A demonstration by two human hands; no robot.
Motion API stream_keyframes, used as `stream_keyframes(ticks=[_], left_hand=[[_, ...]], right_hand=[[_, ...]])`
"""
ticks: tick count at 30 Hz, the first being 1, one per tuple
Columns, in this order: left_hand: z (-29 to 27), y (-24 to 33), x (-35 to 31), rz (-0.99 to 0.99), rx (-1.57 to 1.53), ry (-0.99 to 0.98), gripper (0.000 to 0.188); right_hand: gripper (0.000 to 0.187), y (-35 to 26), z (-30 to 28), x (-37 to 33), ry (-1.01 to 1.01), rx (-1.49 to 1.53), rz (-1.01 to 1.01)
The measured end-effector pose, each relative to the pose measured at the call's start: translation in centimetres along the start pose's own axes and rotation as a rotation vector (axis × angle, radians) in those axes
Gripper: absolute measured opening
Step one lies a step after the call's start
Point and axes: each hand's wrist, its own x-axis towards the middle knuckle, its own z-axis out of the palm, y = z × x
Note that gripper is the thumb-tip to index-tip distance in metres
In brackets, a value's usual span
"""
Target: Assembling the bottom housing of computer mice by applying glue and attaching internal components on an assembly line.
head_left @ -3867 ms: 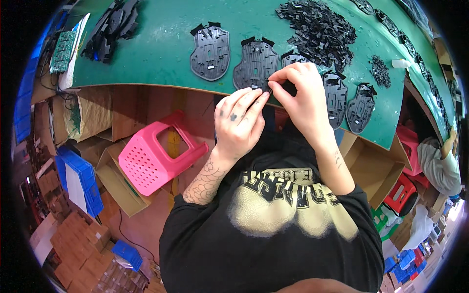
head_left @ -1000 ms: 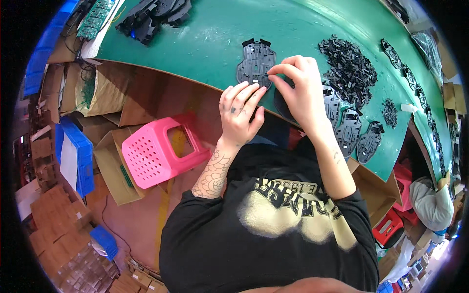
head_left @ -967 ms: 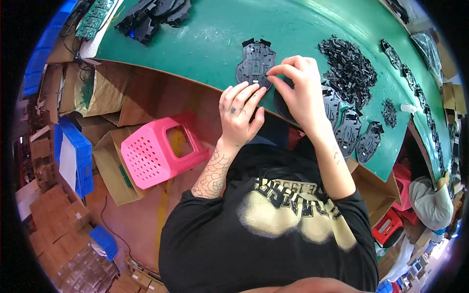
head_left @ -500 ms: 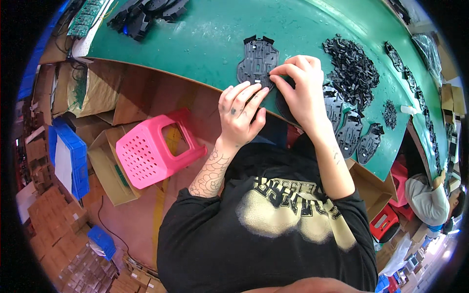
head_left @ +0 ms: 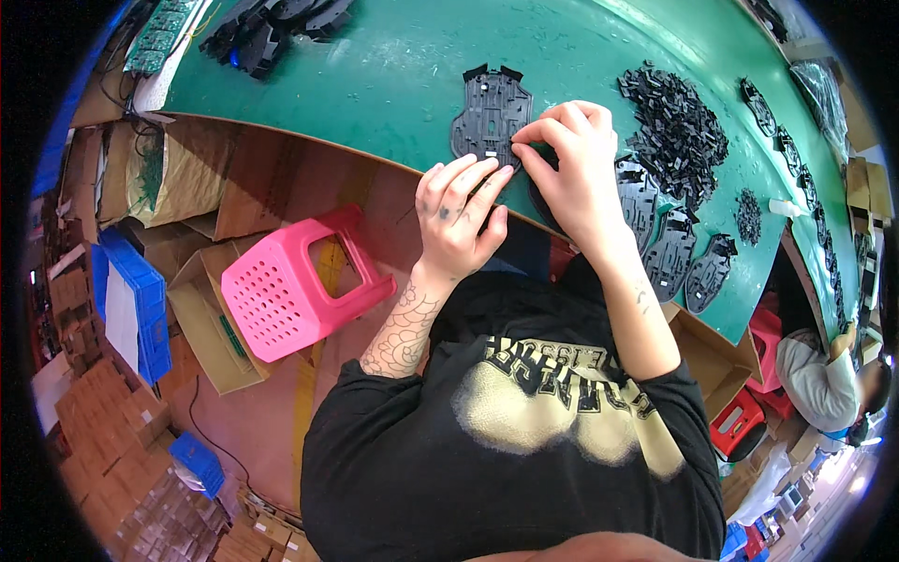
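Note:
A black plastic shell (head_left: 489,112) with a contoured outline lies on the green bench near its front edge, its ribbed inner side up. The outstretched fingers of my left hand (head_left: 459,211) rest against its near end, with the thumb apart. At the shell's right edge my right hand (head_left: 573,169) pinches thumb and forefinger together; whatever is between the tips is too small to make out. Under and beside the right hand several similar black shells (head_left: 670,253) lie along the bench edge. Beyond them is a heap of small black plastic pieces (head_left: 674,131).
More dark shells (head_left: 272,33) are piled at the far left, near green circuit boards (head_left: 159,42). A smaller heap of black bits (head_left: 748,217) lies at right. Below the bench stand a pink stool (head_left: 290,290) and an open carton (head_left: 211,328). Another person (head_left: 819,379) sits at far right.
The shell has shifted very slightly left and away from me. Both hands have moved a little with it, the right still pinched at the shell's edge.

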Motion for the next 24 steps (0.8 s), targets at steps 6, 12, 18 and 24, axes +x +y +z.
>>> stream_keyframes(ticks=[6,12,18,24], left_hand=[[-0.2,-0.2,-0.1,0.014,0.005,0.007,0.036],[-0.3,0.4,0.9,0.031,0.011,-0.007,0.036],[-0.7,0.5,1.3,0.076,0.029,-0.064,0.037],[-0.3,0.0,0.9,0.139,0.035,0.014,0.03]], right_hand=[[0.013,-1.1,-0.2,1.1,-0.064,-0.113,-0.053],[0.012,-0.5,-1.6,1.5,-0.12,-0.203,-0.087],[0.008,2.5,-9.9,-3.4,0.625,0.448,0.289],[0.078,15.9,-18.8,-11.2,0.96,-0.052,0.704]])
